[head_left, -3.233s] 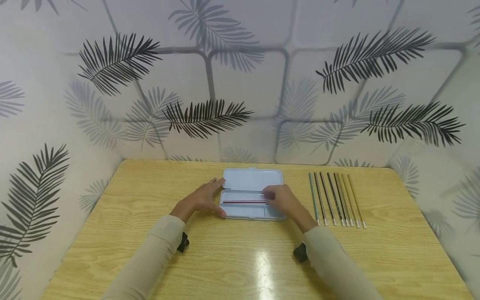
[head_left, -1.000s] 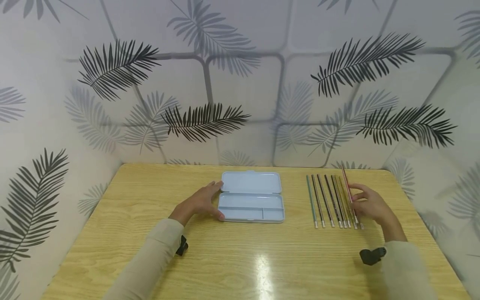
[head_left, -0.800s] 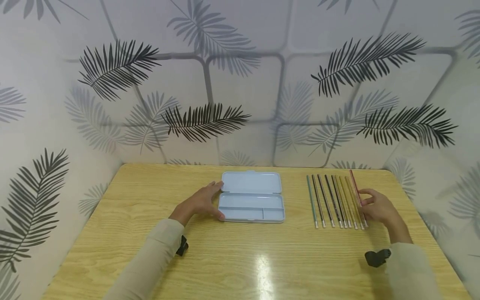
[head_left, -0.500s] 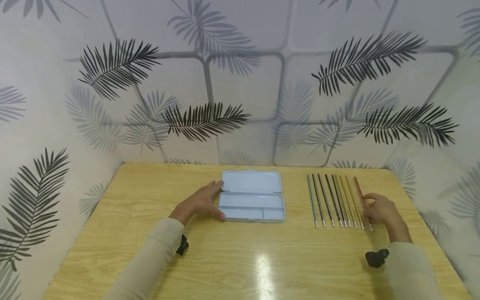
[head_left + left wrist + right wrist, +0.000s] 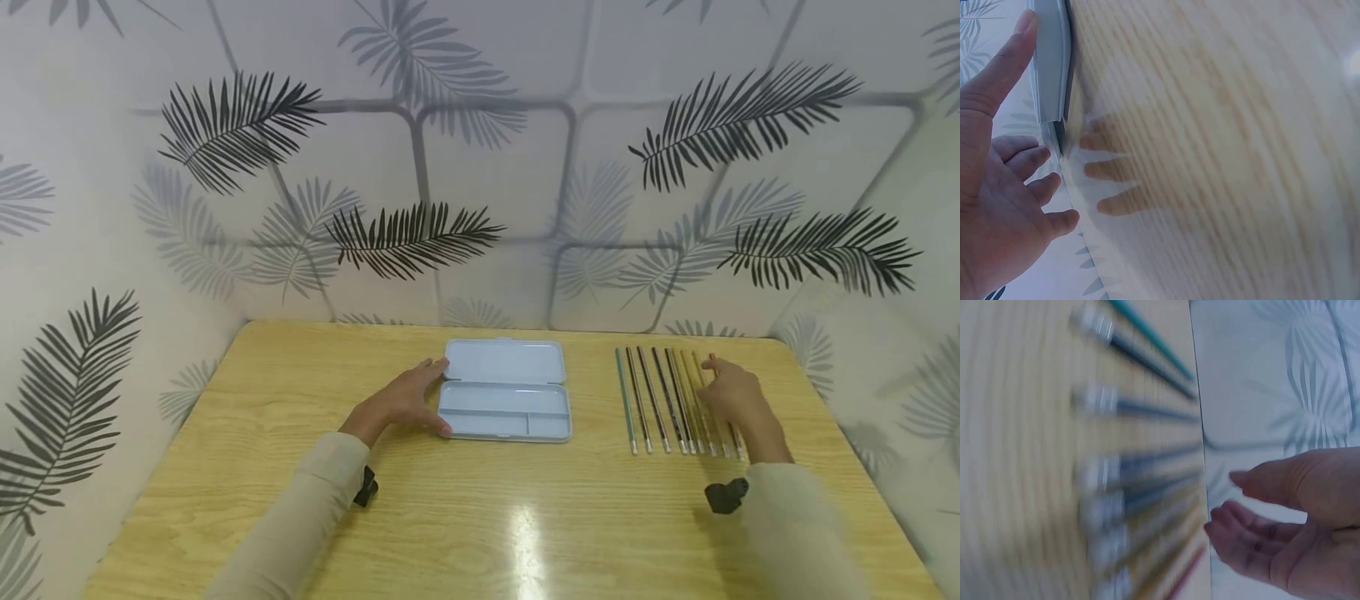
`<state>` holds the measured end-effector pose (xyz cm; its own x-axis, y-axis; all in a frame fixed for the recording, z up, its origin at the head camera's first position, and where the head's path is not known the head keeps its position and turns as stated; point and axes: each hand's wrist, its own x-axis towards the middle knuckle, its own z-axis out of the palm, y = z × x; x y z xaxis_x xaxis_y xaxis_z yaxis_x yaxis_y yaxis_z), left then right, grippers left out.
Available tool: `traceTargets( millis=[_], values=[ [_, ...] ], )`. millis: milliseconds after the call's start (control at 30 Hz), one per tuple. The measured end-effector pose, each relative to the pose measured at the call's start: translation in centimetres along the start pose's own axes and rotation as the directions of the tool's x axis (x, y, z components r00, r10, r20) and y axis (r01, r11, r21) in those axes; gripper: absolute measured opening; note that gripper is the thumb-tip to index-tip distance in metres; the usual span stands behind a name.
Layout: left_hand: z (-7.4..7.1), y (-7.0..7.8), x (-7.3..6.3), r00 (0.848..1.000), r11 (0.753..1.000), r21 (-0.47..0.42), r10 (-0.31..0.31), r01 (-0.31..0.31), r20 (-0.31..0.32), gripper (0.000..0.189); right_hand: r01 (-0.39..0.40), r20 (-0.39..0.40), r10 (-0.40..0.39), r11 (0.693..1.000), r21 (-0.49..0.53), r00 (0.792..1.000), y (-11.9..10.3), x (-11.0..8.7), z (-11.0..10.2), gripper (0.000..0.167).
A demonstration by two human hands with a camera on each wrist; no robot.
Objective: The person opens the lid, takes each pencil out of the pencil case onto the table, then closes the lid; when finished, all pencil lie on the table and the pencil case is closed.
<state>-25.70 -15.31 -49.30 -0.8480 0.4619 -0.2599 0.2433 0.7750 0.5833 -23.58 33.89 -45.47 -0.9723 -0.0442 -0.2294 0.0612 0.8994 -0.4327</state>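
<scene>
A light blue pencil case [image 5: 504, 398] lies with its lid flipped back, its compartments bare. My left hand [image 5: 403, 397] rests at the case's left side, thumb at the front corner and fingertips by the lid; in the left wrist view the thumb touches the case's edge and the other fingers spread loosely. My right hand [image 5: 741, 407] hovers over the right end of a row of pencils [image 5: 667, 400], partly covering the last ones. Nothing is between its relaxed fingers in the right wrist view, where a red pencil [image 5: 1186, 573] lies at the row's end.
The wooden table [image 5: 450, 517] ends at a leaf-patterned wall [image 5: 495, 275] behind the case. A teal pencil [image 5: 626, 400] marks the left end of the row. Eraser ends point toward the person. The right wrist view is blurred.
The red pencil went from the case to the right end of the row. My right hand has let go of it and moved slightly left and back. The left hand has stayed put.
</scene>
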Motion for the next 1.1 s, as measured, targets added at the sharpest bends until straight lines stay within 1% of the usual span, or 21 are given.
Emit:
traceTargets(
  millis=[67, 133, 267, 333, 400, 467, 567, 633, 700, 800, 867, 967, 1067, 1100],
  values=[
    [0.0, 0.0, -0.1, 1.000, 1.000, -0.008, -0.006, 0.006, 0.006, 0.123, 0.063, -0.021, -0.061, 0.997, 0.055, 0.998, -2.1, 1.2, 0.8, 0.051],
    [-0.1, 0.1, -0.3, 1.000, 1.000, -0.012, -0.009, 0.009, 0.008, 0.123, 0.118, -0.033, -0.115, 0.984, 0.136, 0.993, -4.0, 2.4, 1.9, 0.050],
    [-0.1, 0.2, -0.5, 1.000, 1.000, -0.016, -0.019, 0.020, 0.007, 0.122, 0.186, -0.040, -0.183, 0.933, 0.308, 0.982, -7.3, 4.8, 4.4, 0.047],
    [0.0, 0.3, -0.6, 1.000, 0.999, -0.023, -0.022, 0.022, 0.003, 0.122, 0.185, -0.032, -0.186, 0.911, 0.370, 0.982, -8.5, 5.9, 5.4, 0.046],
    [0.1, 0.3, -0.5, 1.000, 0.999, -0.026, -0.020, 0.020, 0.003, 0.121, 0.162, -0.021, -0.167, 0.903, 0.398, 0.986, -9.5, 6.8, 6.3, 0.045],
    [0.1, 0.3, -0.5, 1.000, 1.000, -0.026, -0.016, 0.016, 0.004, 0.121, 0.130, -0.015, -0.135, 0.906, 0.403, 0.991, -10.4, 7.6, 7.0, 0.044],
    [0.2, 0.3, -0.4, 1.000, 1.000, -0.021, -0.010, 0.010, 0.003, 0.120, 0.094, -0.003, -0.100, 0.923, 0.374, 0.995, -11.6, 8.4, 7.7, 0.043],
    [0.2, 0.3, -0.4, 1.000, 1.000, -0.019, -0.013, 0.013, 0.000, 0.121, 0.111, -0.024, -0.109, 0.944, 0.312, 0.994, -12.3, 8.8, 8.0, 0.041],
    [0.2, 0.3, -0.3, 1.000, 1.000, -0.021, -0.012, 0.012, -0.005, 0.120, 0.124, -0.035, -0.119, 0.960, 0.249, 0.992, -12.8, 9.2, 8.3, 0.030],
    [0.2, 0.3, -0.2, 1.000, 1.000, -0.024, -0.004, 0.004, -0.014, 0.121, 0.121, -0.071, -0.110, 0.975, 0.184, 0.991, -13.2, 9.4, 8.6, 0.023],
    [0.3, 0.3, -0.1, 0.999, 1.000, -0.029, 0.000, -0.001, -0.032, 0.124, 0.105, -0.066, -0.093, 0.975, 0.197, 0.993, -13.3, 9.5, 8.6, 0.024],
    [0.4, 0.2, -0.1, 0.998, 0.999, -0.039, -0.010, 0.007, -0.067, 0.130, 0.094, -0.082, -0.076, 0.964, 0.249, 0.994, -13.4, 9.2, 8.5, 0.037],
    [0.4, 0.0, -0.2, 0.995, 0.998, -0.059, -0.035, 0.029, -0.093, 0.138, 0.156, -0.110, -0.129, 0.944, 0.291, 0.986, -13.6, 8.6, 8.0, 0.042],
    [0.4, -0.1, -0.3, 0.994, 0.997, -0.062, -0.042, 0.037, -0.097, 0.140, 0.188, -0.123, -0.158, 0.936, 0.298, 0.980, -13.8, 8.2, 7.7, 0.043]
  ],
)
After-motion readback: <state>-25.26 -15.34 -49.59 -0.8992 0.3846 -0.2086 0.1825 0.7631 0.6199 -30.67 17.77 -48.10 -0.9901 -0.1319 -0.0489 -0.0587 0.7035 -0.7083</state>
